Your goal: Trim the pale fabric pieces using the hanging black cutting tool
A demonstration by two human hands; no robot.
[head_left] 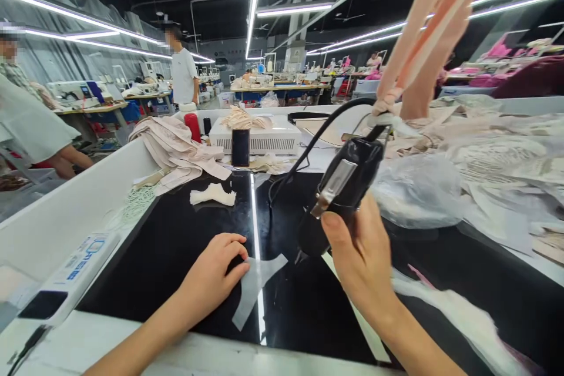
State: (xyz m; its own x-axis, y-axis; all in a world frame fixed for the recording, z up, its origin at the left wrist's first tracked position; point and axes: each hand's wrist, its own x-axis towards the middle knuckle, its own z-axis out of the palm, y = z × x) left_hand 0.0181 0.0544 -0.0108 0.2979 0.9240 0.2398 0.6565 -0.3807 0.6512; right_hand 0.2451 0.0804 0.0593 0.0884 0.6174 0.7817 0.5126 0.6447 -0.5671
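My right hand [365,255] is wrapped round a black handheld power tool [341,188] with a metal lever on its side and a black cable. The tool hangs tilted from knotted peach fabric strips [423,41], above a glossy black work surface [299,317]. My left hand [215,267] rests on that surface, thumb and fingers apart and slightly bent. Its fingertips touch the edge of a thin, translucent, curved fabric piece [255,285] lying flat. Behind it lies a small cream fabric piece [214,194]. The tool's lower end is partly hidden.
Pale pink fabric [176,150] is piled at the back left, near a phone [240,147] and a white vented box [282,138]. A white power-strip-like device [70,276] lies left. Plastic-wrapped fabric [423,188] crowds the right. A person [183,73] stands beyond the table.
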